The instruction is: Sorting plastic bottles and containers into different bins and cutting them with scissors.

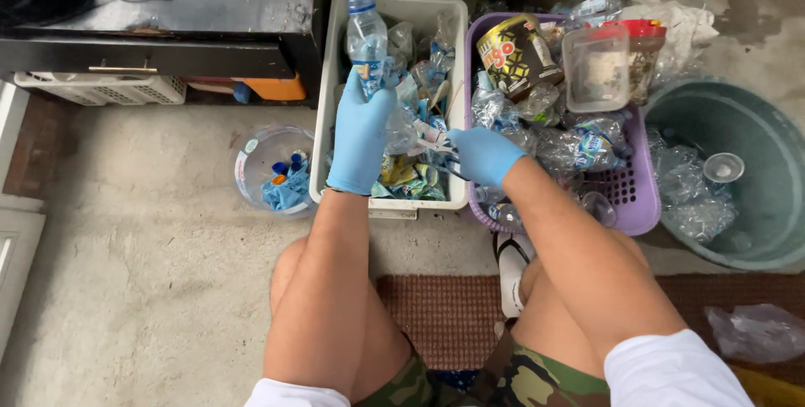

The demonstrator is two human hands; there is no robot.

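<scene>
- The left hand (360,132), in a blue glove, is wrapped around a clear plastic bottle (367,38) with a blue cap, held upright over the white bin (334,80); the bottle's lower part is hidden behind the fingers.
- The right hand (485,155), also gloved in blue, is clenched on what looks like scissors (438,152); only thin handles or blades show past the fingers, so I can't be sure of the tool.
- Inside the white bin lies a jumble of torn label strips (411,174) in blue, yellow and white, too tangled to tell apart.
- Just right of it, the purple basket (631,197) holds crushed clear bottles with blue-and-white labels, a round brown and yellow can (518,53) lying tilted, and a clear square tub (597,68) beside a red-lidded jar (644,38).
- A clear round bowl (273,169) on the floor left of the white bin holds blue caps and a blue scrap.
- The green tub (755,155) at far right is cut off by the frame edge; crumpled clear plastic lies inside.
</scene>
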